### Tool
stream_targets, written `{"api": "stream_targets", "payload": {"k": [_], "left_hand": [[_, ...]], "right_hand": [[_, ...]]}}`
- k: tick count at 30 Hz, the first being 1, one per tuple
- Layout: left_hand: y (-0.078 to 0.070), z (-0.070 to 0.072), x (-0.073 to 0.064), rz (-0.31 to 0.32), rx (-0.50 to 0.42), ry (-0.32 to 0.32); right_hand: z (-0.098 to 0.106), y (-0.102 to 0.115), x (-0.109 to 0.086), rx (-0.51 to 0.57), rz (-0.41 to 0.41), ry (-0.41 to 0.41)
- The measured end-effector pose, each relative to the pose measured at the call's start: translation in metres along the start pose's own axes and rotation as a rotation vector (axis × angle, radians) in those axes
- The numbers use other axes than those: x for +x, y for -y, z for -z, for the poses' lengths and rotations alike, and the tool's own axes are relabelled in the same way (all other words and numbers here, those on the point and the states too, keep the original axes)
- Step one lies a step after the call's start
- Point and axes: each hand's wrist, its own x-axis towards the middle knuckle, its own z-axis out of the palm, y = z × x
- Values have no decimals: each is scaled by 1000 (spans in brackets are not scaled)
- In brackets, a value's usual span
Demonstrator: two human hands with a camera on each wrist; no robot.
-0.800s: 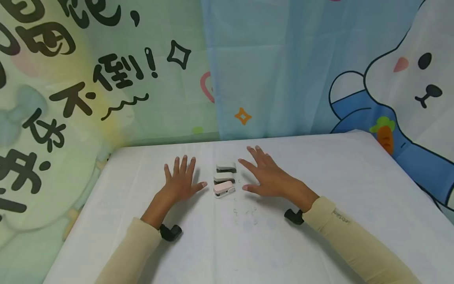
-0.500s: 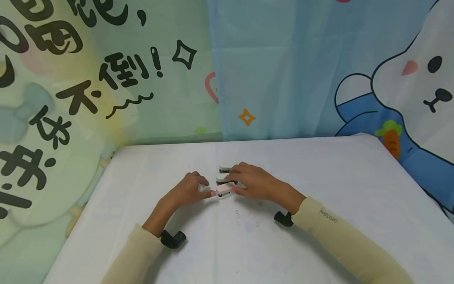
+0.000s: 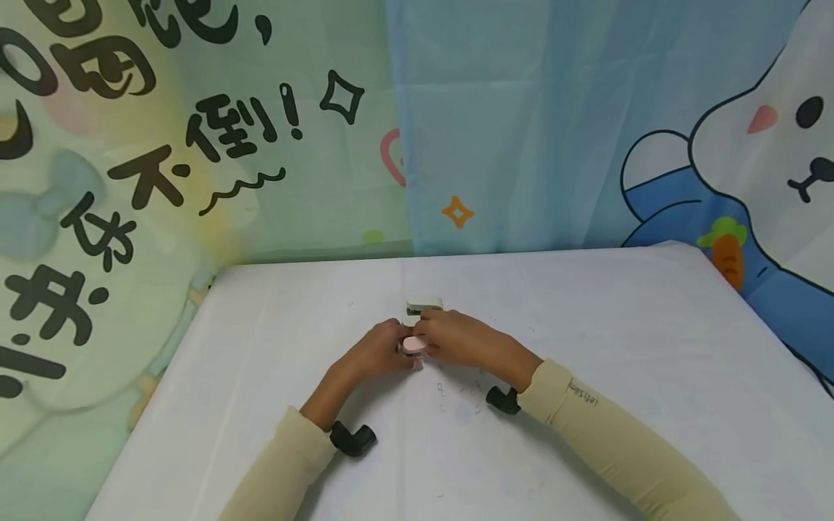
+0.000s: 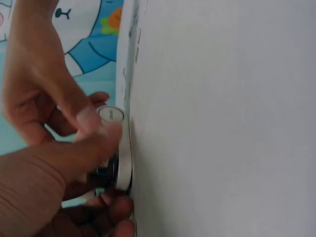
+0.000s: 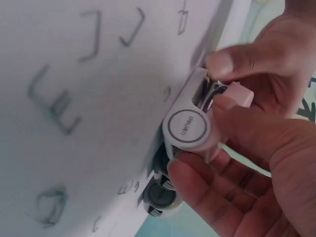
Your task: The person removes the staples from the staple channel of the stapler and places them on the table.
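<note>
A small pink and white stapler [image 3: 413, 344] sits between my two hands, close over the white table. My left hand [image 3: 381, 351] grips its front end, thumb on one side and fingers on the other. At the rear end, my right hand [image 3: 459, 339] holds it by thumb and fingers near the round logo disc [image 5: 187, 127]. In the right wrist view the stapler's mouth shows a dark metal strip between pink top and white base. Behind it stands a white and dark stapler [image 3: 423, 304]; another, between these two, is mostly hidden by my hands.
The white cloth-covered table [image 3: 554, 434] carries faint printed marks in front of the hands. A printed curtain [image 3: 508, 130] hangs behind the far edge. Black wrist cameras [image 3: 354, 438] sit under both sleeves.
Both hands, spread wide and apart from the staplers at first, have come inward. Their fingers have curled in and taken hold of the pink stapler.
</note>
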Motion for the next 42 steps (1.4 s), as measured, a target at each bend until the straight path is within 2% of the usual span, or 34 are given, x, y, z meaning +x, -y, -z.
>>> {"api": "stream_targets", "payload": {"k": [4,8,13,19,24,32,37,42], "left_hand": [[-3,-3,3,-13,21,-45],[-8,-4,1,-10,-5,-53],[-15,-9,2,-14,-47,-19],[-24,-15,1,21,-77,19],[-26,-17,-1,59,-85,15],[-25,-19,-3,91,-61,14],[-25,-19,-1,80,-69,37],[-28,-19,-1,122,-93,36]], "right_hand": [[-2,-2,1,35,-15,8],[-1,-4,-3,76,-30,20],[4,-2,-14,124,-24,42],[4,2,-24,137,-21,84],[-3,0,-30,121,58,39],[-4,-7,-40,255,103,-41],[-2,-6,-45,247,60,-28],[1,-7,-49,266,57,-19]]}}
